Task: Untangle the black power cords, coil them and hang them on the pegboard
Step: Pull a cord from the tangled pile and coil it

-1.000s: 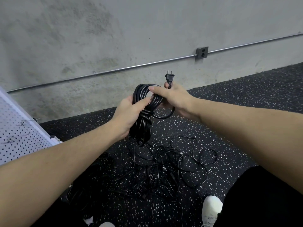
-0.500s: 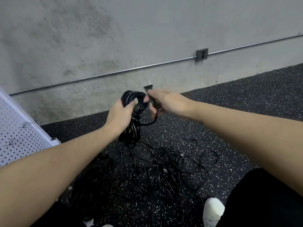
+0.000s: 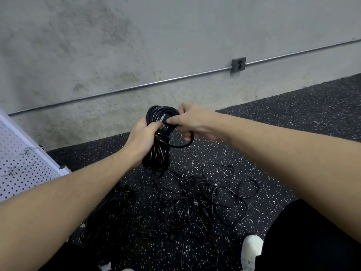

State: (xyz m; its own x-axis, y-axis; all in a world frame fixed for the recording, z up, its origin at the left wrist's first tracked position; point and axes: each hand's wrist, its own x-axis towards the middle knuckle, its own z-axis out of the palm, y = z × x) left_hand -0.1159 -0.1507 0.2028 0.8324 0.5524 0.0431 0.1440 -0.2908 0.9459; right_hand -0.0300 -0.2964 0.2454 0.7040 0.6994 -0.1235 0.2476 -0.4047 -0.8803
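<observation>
A coiled black power cord [image 3: 158, 151] hangs upright in front of me, wrapped round its middle by its own tail. My left hand [image 3: 142, 136] grips the coil at its upper half. My right hand [image 3: 192, 121] pinches the cord's plug end [image 3: 165, 119] against the top loop of the coil, and a short loop of cord [image 3: 181, 144] runs under its fingers. Below, a tangle of thin black cords [image 3: 199, 202] lies spread on the speckled floor. The white pegboard [image 3: 21, 165] with metal hooks leans at the far left.
A concrete wall with a metal conduit [image 3: 156, 83] and an outlet box [image 3: 238, 64] runs behind. Another dark cord heap [image 3: 101, 222] lies under my left forearm. My white shoe [image 3: 252, 251] and black trouser leg [image 3: 312, 241] are at the lower right.
The plug stood upright above my right hand a second ago; my right hand has since brought it down and over to the top loop of the coil. The coil stays in my left hand.
</observation>
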